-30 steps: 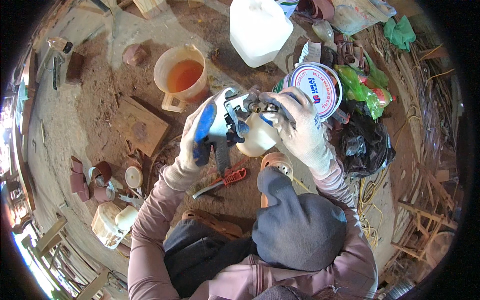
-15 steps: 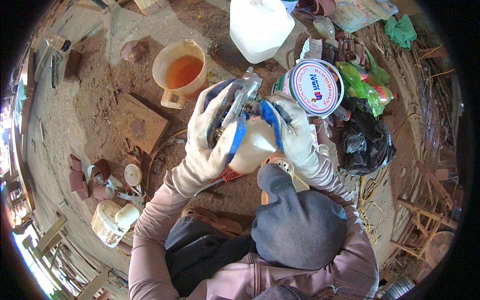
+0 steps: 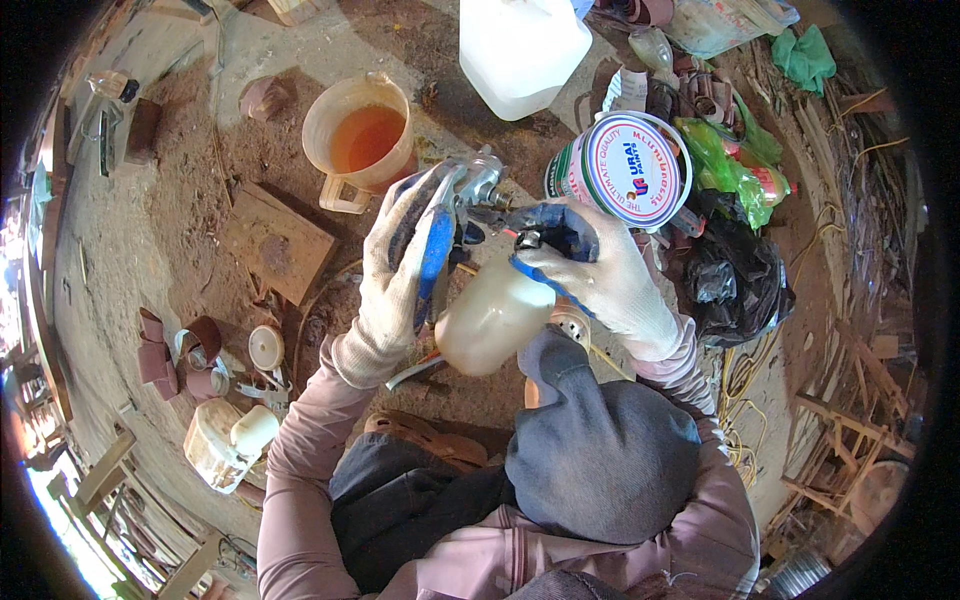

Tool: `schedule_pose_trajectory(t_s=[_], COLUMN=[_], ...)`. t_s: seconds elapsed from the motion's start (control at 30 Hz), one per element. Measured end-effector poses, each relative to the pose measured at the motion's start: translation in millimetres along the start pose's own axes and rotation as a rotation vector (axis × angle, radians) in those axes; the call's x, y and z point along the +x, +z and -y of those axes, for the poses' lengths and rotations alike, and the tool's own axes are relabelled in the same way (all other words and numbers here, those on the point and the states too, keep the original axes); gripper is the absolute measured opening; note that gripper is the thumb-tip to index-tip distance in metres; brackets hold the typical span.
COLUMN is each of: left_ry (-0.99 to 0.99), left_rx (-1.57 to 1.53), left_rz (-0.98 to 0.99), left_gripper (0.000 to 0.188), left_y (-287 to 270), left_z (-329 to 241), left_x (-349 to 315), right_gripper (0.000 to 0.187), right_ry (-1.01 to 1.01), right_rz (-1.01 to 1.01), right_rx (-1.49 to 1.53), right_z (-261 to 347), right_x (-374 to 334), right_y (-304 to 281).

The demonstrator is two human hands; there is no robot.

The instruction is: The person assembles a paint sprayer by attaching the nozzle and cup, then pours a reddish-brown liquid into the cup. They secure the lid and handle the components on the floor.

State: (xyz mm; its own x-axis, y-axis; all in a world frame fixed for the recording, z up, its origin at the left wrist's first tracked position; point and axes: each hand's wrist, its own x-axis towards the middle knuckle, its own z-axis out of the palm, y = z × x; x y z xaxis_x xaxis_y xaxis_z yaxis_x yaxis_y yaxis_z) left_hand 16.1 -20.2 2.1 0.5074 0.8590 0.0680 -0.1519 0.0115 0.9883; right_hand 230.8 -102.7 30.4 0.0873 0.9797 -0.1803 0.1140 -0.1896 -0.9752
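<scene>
Both my hands wear white gloves with blue-and-dark palms. My left hand [image 3: 408, 262] is closed round a silver spray gun [image 3: 482, 176], whose metal head points away from me. Below the gun hangs a translucent, milky spray-gun cup [image 3: 492, 318], lying tilted with its rounded bottom toward me. My right hand [image 3: 592, 262] pinches the metal fitting [image 3: 528, 240] at the neck of this cup. Fingers and shadow hide where gun and cup meet, so I cannot tell whether they are joined.
A pitcher [image 3: 340, 185] of orange-brown liquid stands beyond my left hand, with a white jug [image 3: 522, 60] farther off. At right are a lidded paint bucket [image 3: 638, 172] and a black plastic bag [image 3: 735, 285]. A wooden board [image 3: 275, 240] and sandpaper strips [image 3: 157, 350] lie left.
The cup has swung down toward me and shows more of its body. My right hand has shifted onto the fitting at its neck. The gun has turned slightly in my left hand.
</scene>
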Motion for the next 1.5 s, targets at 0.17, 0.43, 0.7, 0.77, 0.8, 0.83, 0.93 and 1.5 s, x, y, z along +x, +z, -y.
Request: schedule_pose_trajectory(t_s=[0.17,0.43,0.7,0.77,0.8,0.83,0.93,1.5], left_ry=[0.026,-0.144,-0.425,-0.432,-0.406,-0.396,-0.400,-0.068], left_rx=[0.017,-0.397,-0.807,-0.861,-0.914,-0.973,-0.812,0.096], left_rz=[-0.009,0.017,-0.099,-0.153,-0.161,-0.019,-0.221,-0.020], left_gripper=[0.047,0.050,0.062,0.062,0.062,0.063,0.065,0.060], left_y=[3,25,38,33,31,24,21,40], left_z=[-10,-18,-20,-16,-14,-13,-9,-17], left_x=[5,4,9,12,14,15,12,7], right_gripper=[0.033,0.040,0.041,0.040,0.040,0.040,0.040,0.012], right_ry=[-0.117,-0.541,-0.844,-0.820,-0.767,-0.748,-0.625,-0.517], right_rz=[-0.073,-0.323,-0.453,-0.354,-0.376,-0.431,-0.467,-0.396], right_rx=[-0.262,-0.779,-1.122,-1.142,-1.074,-0.988,-0.828,-0.638], right_z=[9,10,-22,-23,-23,-20,-5,7], right_x=[3,8,8,3,4,5,3,17], right_y=[-6,-6,-1,-6,-8,-11,-19,-1])
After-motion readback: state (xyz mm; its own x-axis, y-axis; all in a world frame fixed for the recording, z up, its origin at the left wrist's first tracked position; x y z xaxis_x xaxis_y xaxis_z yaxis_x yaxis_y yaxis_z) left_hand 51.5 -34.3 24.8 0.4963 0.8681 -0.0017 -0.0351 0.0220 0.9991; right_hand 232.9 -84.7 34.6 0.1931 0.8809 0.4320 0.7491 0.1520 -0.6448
